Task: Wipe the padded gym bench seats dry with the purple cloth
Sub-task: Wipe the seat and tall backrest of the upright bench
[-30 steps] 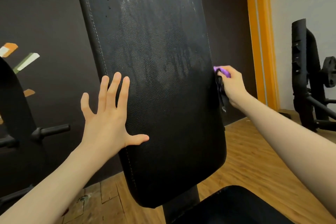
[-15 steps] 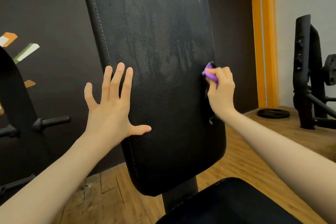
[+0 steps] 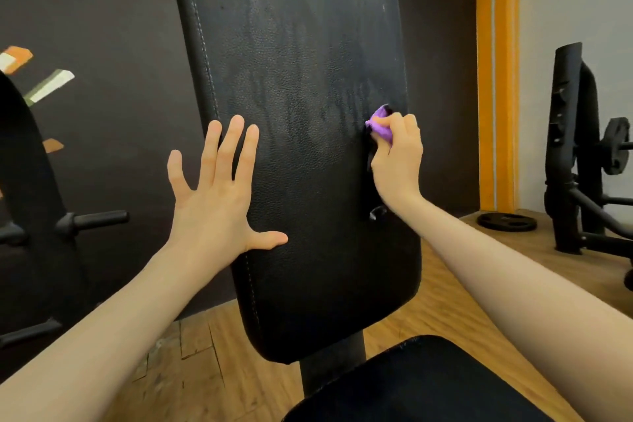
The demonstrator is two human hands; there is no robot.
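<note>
Cloth [image 3: 381,125], purple, soft and light, is being pinched in a bunch by the right hand [image 3: 397,161] against the backrest pad [image 3: 308,164]; wet streaks are lying just left of the grip. The left hand [image 3: 219,192], fingers spread, is being pressed flat on the pad.

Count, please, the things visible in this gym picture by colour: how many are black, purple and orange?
Black: 4, namely the back pad, seat pad, weight plate and rack.
Purple: 1, the cloth in the right hand.
Orange: 1, the wall stripe.
Total: 6.
</note>
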